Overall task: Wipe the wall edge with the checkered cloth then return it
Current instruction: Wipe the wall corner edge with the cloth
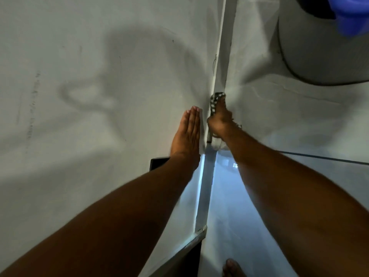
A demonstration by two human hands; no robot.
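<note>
The wall edge (221,62) runs as a pale vertical strip up the middle of the view. My right hand (220,118) is shut on the checkered cloth (215,98) and presses it against that edge; the black-and-white cloth pokes out above my fingers and a bit trails below the wrist. My left hand (187,132) lies flat, fingers together and straight, on the white wall (119,96) just left of the edge, holding nothing.
A dark rectangular plate (158,162) sits on the wall under my left wrist. A large pale round container (319,56) stands at the upper right with something blue (351,15) on it. The shiny floor (229,216) lies below, with toes (232,268) at the bottom.
</note>
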